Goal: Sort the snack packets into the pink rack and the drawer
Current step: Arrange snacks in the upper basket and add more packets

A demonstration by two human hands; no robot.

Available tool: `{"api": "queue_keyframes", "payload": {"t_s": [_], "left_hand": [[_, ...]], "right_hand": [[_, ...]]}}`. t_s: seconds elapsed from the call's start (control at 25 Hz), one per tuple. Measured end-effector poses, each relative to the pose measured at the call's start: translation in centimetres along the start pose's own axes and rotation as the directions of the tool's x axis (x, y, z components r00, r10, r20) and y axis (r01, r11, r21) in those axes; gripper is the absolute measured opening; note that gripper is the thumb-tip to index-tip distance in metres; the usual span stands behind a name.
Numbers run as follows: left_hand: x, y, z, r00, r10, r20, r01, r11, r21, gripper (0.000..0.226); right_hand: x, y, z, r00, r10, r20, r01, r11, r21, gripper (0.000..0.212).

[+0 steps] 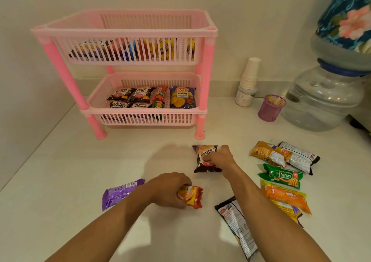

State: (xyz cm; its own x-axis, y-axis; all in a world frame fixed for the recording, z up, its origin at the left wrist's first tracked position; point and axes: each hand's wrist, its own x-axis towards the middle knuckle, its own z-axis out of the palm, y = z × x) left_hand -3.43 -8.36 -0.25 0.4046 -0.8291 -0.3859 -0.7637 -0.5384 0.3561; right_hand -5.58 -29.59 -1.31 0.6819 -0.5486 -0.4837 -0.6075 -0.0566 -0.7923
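Note:
The pink rack (204, 93) stands at the back of the white counter, with snack packets in both baskets. My left hand (170, 189) grips a small red and yellow packet (191, 196) on the counter. My right hand (218, 158) pinches a dark brown peanut packet (204, 167) lying in front of the rack. A purple packet (118, 193) lies left of my left forearm. A long black peanut packet (236, 223) is partly hidden under my right forearm. No drawer is in view.
Several packets lie to the right: an orange-brown one (267, 153), a silver-black one (299, 157), a green one (281, 176), an orange one (287, 197). Stacked paper cups (249, 77), a purple toothpick holder (270, 109) and a water dispenser (325, 97) stand at the back right.

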Motion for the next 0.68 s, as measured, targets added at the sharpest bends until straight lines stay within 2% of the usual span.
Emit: {"api": "queue_keyframes", "payload": {"t_s": [0.12,0.24,0.32,0.44,0.6,0.68], "left_hand": [[-0.4,-0.8,-0.2,0.985,-0.109,-0.134,0.076,0.97,-0.231,0.061],[-1.0,-1.7,-1.1,0.928,-0.237,-0.287,0.098,0.9,-0.425,0.054],[-1.4,-2.0,-2.2,0.879,-0.306,-0.365,0.081,0.851,-0.519,0.05],[-2.1,-1.7,-4.9,0.809,-0.378,-0.451,0.03,0.792,-0.61,0.044],[-2.5,-1.1,-8.6,0.74,-0.433,-0.515,-0.098,0.689,-0.718,0.036],[-2.9,-0.7,-10.6,0.709,-0.436,-0.554,-0.135,0.687,-0.714,0.035]], "right_hand": [[0.0,-0.1,-0.6,0.992,0.086,0.091,-0.096,0.988,0.117,0.055],[-0.8,-0.7,-1.2,0.983,0.075,0.17,-0.111,0.97,0.216,0.039],[-1.5,-1.4,-1.5,0.978,-0.002,0.207,-0.061,0.954,0.294,0.039],[-2.4,-3.3,-2.0,0.967,-0.134,0.217,0.037,0.917,0.398,0.048],[-4.7,-7.3,-2.9,0.942,-0.286,0.176,0.186,0.881,0.436,0.057],[-6.1,-9.3,-3.4,0.92,-0.358,0.161,0.253,0.855,0.453,0.057]]}}
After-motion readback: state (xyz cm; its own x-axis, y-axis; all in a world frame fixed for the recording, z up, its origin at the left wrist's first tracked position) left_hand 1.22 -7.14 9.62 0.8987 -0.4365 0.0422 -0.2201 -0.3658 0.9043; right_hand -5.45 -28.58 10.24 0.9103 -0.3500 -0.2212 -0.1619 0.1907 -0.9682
